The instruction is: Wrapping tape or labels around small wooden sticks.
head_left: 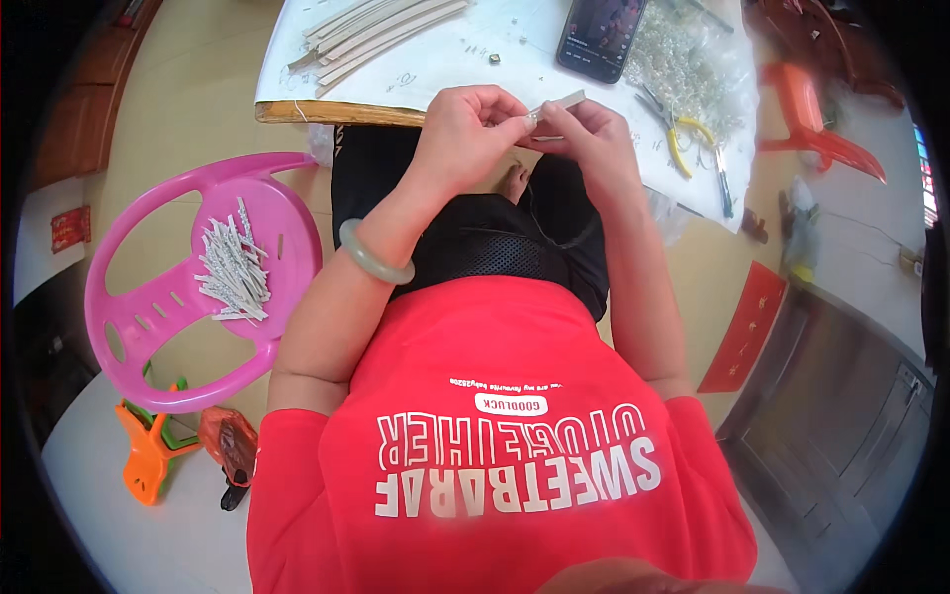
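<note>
A person in a red shirt works at the near edge of a white-covered table (435, 71), one slim pale strip (571, 100) caught between the fingertips of two hands. The left hand (477, 127) pinches its nearer end between thumb and forefinger; the right hand (596, 139) grips it farther along, also thumb to finger, and the free end juts past those fingertips. From where I stand, the strip's long axis slants away from the worker and rightward, over the table. On the table lie one sheaf of long strips (381, 35), too overlapped to count, one phone (601, 38), one mound of clear pieces (688, 64) and one pair of yellow-handled pliers (677, 148). Left of the table, one pink chair (297, 230) bears one heap of short whitish strips (234, 265), their number lost in the tangle.
</note>
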A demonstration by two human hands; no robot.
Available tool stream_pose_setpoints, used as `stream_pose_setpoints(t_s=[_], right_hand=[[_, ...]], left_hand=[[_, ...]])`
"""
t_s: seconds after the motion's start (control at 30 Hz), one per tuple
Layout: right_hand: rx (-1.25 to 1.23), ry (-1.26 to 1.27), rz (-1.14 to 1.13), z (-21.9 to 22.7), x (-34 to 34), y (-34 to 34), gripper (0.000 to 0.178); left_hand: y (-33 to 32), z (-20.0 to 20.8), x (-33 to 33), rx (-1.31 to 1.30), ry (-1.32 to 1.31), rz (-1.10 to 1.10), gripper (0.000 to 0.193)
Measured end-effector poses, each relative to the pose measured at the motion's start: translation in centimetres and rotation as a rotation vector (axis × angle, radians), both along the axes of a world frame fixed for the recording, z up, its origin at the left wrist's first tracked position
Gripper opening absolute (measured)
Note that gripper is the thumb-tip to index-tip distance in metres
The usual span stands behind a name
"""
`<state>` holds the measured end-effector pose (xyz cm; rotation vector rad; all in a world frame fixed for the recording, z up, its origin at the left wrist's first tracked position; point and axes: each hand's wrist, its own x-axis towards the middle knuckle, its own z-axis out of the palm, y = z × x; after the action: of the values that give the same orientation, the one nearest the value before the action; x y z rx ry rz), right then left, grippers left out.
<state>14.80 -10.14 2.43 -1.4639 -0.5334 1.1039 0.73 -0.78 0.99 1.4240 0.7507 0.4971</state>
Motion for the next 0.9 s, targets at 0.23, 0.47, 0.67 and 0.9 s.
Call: stream_pose_setpoints(t_s=[0.23,0.47,0.67,0.9], right_hand=[[-0.050,-0.063,0.009,-1.4,0.2,0.0,0.015],[-0.026,-0.155,0.012,-2.2,0.2,-0.7,0.012],[-0.078,-0.166,-0.040,-2.1,0.3,-1.1,0.010],[0.205,-0.716,-0.275,-0.6,-0.2,-1.9,0.013]], left_hand=[[-0.3,-0.8,0.7,-0.112,0.054,0.013,0.005],[-1.3,-2.5,1.2,0.079,0.069,0.026,0.007],[-1.9,-1.5,2.2,0.479,0.353,0.009,0.012],[-1.1,-1.3,0.7,-0.070,0.034,-0.004,0.010]])
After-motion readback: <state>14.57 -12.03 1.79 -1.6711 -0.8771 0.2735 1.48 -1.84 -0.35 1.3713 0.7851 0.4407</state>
